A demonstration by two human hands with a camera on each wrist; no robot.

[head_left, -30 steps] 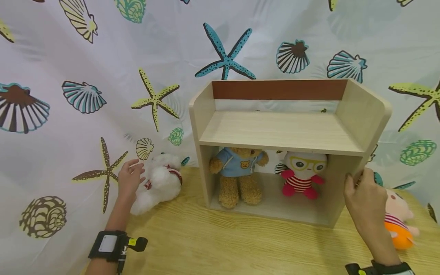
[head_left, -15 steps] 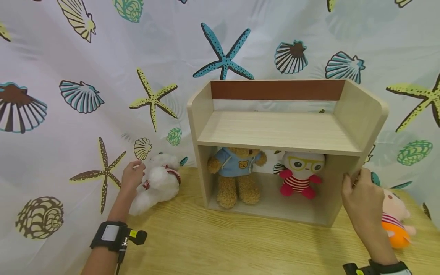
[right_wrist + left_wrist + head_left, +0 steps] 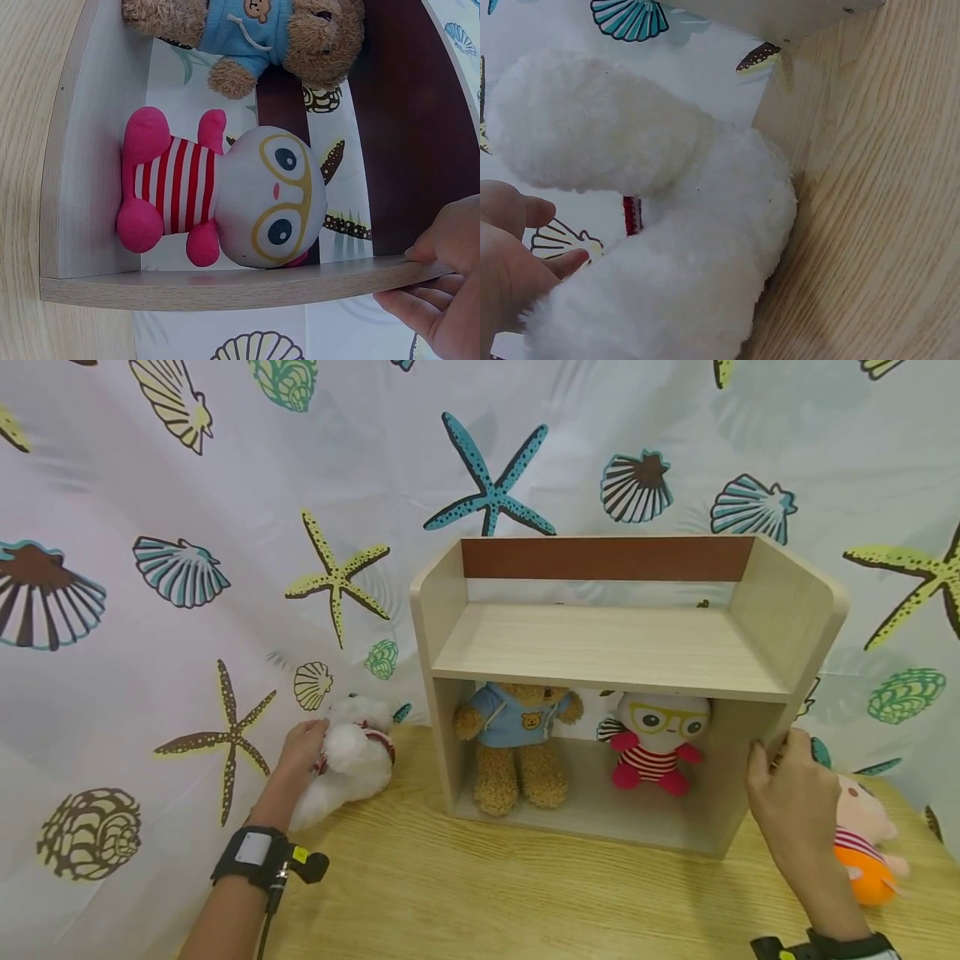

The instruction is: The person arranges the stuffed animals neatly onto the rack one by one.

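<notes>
My left hand is at the near-left side of a white fluffy plush toy that stands on the table left of the shelf. In the left wrist view its fingers are apart, one fingertip right at the fur, and a red-and-white band shows on the toy. My right hand grips the front edge of the right side panel of a small wooden shelf. The right wrist view has the thumb inside the panel and the fingers outside.
Inside the lower compartment are a brown teddy bear in a blue hoodie and a pink-and-white plush doll with yellow glasses. Another plush doll, in orange, lies right of the shelf. A curtain with shells and starfish hangs behind.
My left hand has moved right and slightly down onto the side of the white plush toy. The right hand keeps its grip on the shelf panel.
</notes>
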